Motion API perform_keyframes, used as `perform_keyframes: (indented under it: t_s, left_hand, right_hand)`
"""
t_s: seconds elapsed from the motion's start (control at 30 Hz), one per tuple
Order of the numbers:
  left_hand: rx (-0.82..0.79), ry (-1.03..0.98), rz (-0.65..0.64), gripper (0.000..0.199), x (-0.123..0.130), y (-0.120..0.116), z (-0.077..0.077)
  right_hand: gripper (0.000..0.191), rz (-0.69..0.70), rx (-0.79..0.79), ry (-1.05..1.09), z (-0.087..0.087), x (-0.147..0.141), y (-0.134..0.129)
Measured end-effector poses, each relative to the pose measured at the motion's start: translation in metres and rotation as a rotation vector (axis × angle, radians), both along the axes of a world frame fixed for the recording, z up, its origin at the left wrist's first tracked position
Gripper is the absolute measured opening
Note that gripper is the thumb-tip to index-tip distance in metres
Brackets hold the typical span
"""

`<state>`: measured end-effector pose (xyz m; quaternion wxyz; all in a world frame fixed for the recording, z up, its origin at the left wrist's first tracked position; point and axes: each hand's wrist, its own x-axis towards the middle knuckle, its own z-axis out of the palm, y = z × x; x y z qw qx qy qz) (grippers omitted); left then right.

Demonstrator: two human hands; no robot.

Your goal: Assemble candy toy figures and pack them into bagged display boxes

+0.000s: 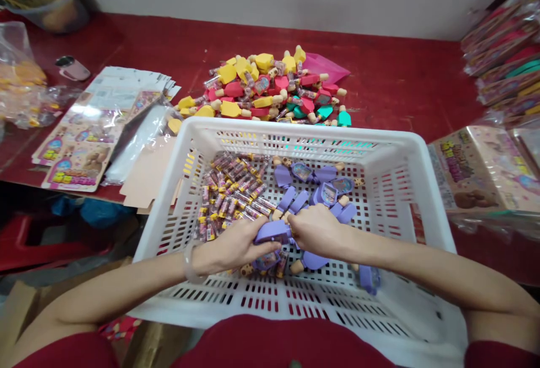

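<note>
My left hand [239, 243] is closed around a purple popsicle-shaped toy [273, 232], holding it low over the white basket [426, 188]. My right hand [317, 227] is a fist against the toy's right end; what its fingers pinch there is hidden. More purple popsicle-shaped toys [324, 174] with tan sticks lie loose in the basket's middle and right part. Left of them is a heap of small clear tubes [236, 188] with yellow ends and dark contents.
Behind the basket lies a pile of yellow, red and green popsicle-shaped toys [261, 86] on the red table [400, 75]. Printed cards [90, 131] are stacked at left, bagged packages [481, 171] at right. A red stool [50, 250] stands below left.
</note>
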<state>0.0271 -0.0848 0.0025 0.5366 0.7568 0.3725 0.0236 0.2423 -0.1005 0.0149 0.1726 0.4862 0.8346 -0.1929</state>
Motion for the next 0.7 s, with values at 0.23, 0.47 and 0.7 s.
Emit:
perform_keyframes:
  t_s: [0.23,0.47,0.7]
  left_hand:
    - [-0.120,0.021,0.032,0.045,0.002,0.015,-0.001]
    - [-0.101,-0.042,-0.131,0.038,-0.002,0.022,-0.007]
    - [0.344,0.082,-0.141,0.031,-0.006,0.023,-0.019]
  right_hand:
    - [0.018,0.084,0.179,0.025,-0.005,0.007,0.011]
    - [0.016,0.034,0.100,0.070,-0.007,0.007,0.008]
    - [0.022,-0.132,-0.272,0.147,-0.020,0.006,0.018]
